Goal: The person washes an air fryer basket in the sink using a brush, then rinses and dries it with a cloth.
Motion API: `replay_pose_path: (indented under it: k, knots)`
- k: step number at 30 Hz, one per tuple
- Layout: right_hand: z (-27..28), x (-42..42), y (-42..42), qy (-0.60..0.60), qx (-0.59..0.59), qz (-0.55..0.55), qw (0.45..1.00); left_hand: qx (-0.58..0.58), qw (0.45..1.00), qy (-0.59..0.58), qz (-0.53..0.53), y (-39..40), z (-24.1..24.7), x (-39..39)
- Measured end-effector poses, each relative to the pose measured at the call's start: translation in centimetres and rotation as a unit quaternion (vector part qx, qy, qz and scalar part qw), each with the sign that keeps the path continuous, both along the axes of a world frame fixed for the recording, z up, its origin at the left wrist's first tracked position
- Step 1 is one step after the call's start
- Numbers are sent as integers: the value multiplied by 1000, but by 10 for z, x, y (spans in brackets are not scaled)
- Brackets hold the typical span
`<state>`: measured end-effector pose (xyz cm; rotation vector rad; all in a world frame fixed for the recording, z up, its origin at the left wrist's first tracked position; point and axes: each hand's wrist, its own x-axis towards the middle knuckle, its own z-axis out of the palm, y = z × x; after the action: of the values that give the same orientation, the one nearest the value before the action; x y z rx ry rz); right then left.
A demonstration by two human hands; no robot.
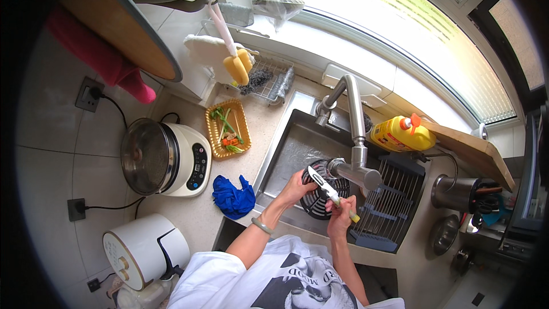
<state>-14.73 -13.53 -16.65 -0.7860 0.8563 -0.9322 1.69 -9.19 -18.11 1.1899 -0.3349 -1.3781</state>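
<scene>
Over the sink, my left hand (297,189) grips the left rim of a round black slotted rack (315,206), which is tilted below the faucet head. My right hand (342,218) is closed around a slim tool (324,183) with a white head and a green and yellow handle; whether it is a brush cannot be told. Its head lies across the upper face of the rack. The stainless-steel faucet (355,133) arches over the sink, its cylindrical head just above the rack and partly covering it. Wet metal shows in the sink basin (291,146).
A roll-out drying rack (388,197) spans the sink's right side. A yellow detergent bottle (401,134) and a wooden cutting board (467,146) stand behind it. Left are a blue cloth (233,197), a golden tray (210,133) with vegetable scraps, an electric cooker (188,159) and a white air fryer (148,244).
</scene>
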Motion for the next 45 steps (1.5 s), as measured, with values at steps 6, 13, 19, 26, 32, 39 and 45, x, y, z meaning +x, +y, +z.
replay_pose_path:
  k: [6,13,19,26,32,39,45]
  knots:
    - [-2,-1,0,1,-6,-5,1000,9,1000,1,14,-1,3,-2]
    - [-11,4,5,21,-2,-49,999,23,999,-23,40,0,6,-8]
    - [-15,14,14,40,0,-68,997,-1,996,-41,75,4,-10,-11]
    - [-19,16,11,38,51,-128,990,30,991,-50,116,10,-13,-14]
    - [4,13,5,6,47,-56,997,32,995,-15,93,20,-5,2]
    - [9,12,5,16,10,24,1000,37,997,-18,72,18,-6,2]
    - [3,12,7,13,0,26,1000,27,997,-7,73,17,-3,1]
